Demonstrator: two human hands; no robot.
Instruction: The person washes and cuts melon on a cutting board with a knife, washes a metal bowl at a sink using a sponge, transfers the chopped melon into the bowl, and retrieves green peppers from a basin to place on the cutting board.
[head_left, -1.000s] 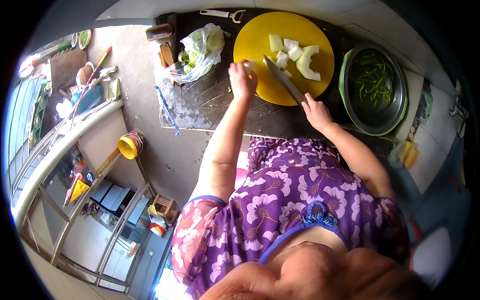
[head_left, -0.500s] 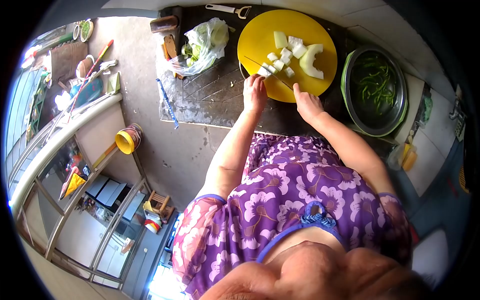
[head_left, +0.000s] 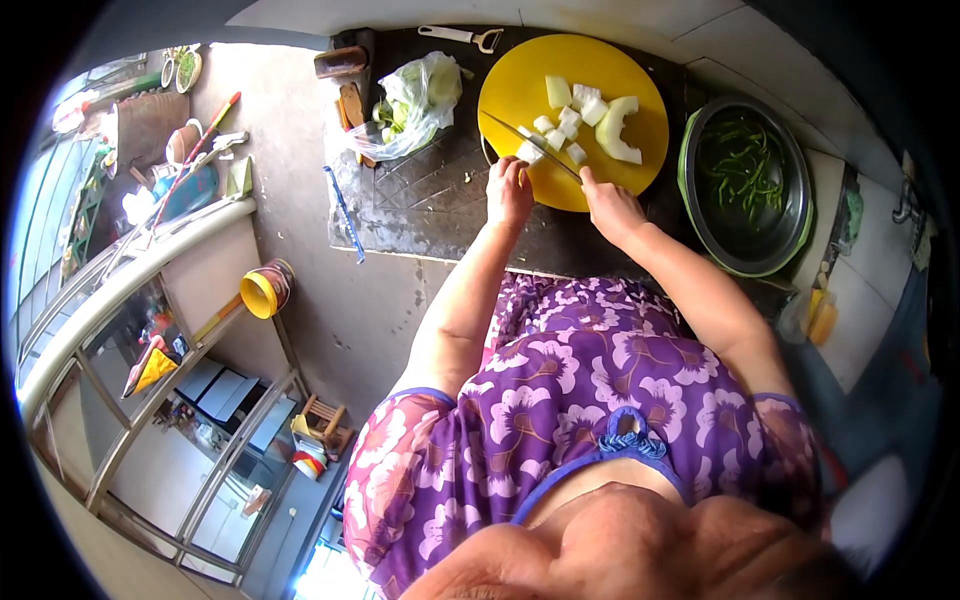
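Note:
A kitchen knife (head_left: 540, 148) slants across the left half of a round yellow cutting board (head_left: 610, 70), its handle in my right hand (head_left: 614, 210), which is closed around it. My left hand (head_left: 511, 192) is at the board's near left edge, fingertips pinched on a piece of white melon (head_left: 530, 154) beside the blade. Several cut melon cubes (head_left: 568, 118) lie just beyond the knife. A curved, pale green-rimmed melon slice (head_left: 617, 132) rests to their right.
Right of the board, a dark basin (head_left: 690, 185) holds green chillies (head_left: 745, 170). On the left of the dark counter (head_left: 410, 205) lie a plastic bag (head_left: 425, 95) of greens and a blue strip (head_left: 345, 215). A peeler (head_left: 460, 37) is at the back. A yellow bucket (head_left: 264, 291) stands on the floor.
The knife has turned slightly, so more of its blade face shows. My right hand has shifted a little left. My left hand stays at the melon piece, and the whole view has moved slightly.

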